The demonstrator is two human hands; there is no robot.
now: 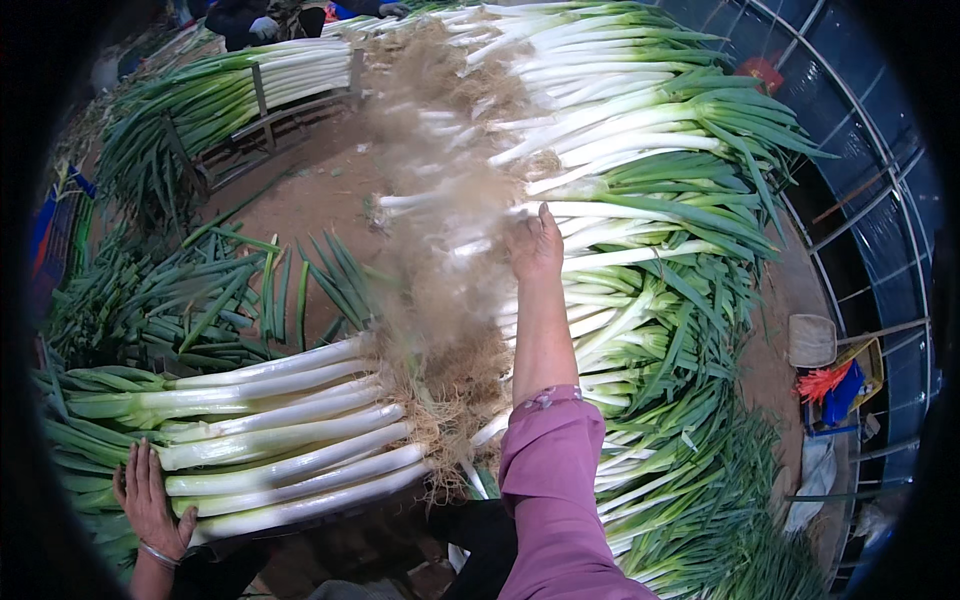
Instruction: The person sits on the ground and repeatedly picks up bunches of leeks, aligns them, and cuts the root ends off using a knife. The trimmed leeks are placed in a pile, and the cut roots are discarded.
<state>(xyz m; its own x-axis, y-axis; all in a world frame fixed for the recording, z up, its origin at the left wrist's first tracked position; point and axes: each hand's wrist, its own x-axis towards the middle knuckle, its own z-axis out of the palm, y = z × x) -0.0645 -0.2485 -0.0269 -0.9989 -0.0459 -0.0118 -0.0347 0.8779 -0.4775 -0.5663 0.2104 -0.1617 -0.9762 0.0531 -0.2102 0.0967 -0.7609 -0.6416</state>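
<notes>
My left hand [154, 495] rests flat, thumb apart, on the green ends of a row of long green onions [292, 435] with thick white stalks. Their stringy roots [442, 420] point right, towards the middle. My right hand [535, 244] reaches to the edge of a large pile of green onions [645, 112], by the root end of a white stalk [600, 210]. Its fingers are mostly hidden, so I cannot see whether they grip that stalk. A hazy brown blur covers many roots left of this hand.
Beyond the bare soil [315, 180], a metal rack [262, 112] holds more green onions. Cut leaves [172, 300] lie heaped at left. At the top, another person's gloved hand [264, 28] shows. A yellow crate [866, 371] stands at right beside the plastic-sheeted wall [862, 97].
</notes>
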